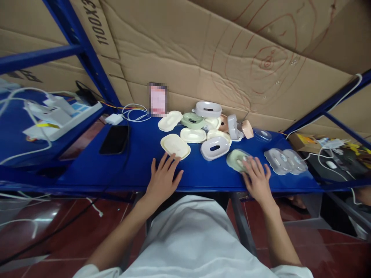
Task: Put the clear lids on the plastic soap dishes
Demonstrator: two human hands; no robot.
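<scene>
Across the width of the view runs a blue metal shelf backed by flattened cardboard, which closes off the rear so that nothing slides off behind. On that surface a loose heap of plastic soap dishes sits toward the back, cream, green, lilac and pink pieces lying at all angles, within arm's reach but clear of the front edge where the hands work. To the right, a pair of clear trays lies flat side by side, apart from the heap. A black phone rests face up to the left, out of the way, with white cables coiled behind it.

Nearer the front, the left hand lies palm down with fingers spread, its fingertips touching the near edge of a cream dish that lies flat, seemingly steadying it. The right hand also lies fingers apart, its fingertips resting on a pale green dish just in front of the lilac tray; neither hand is closed around anything.
</scene>
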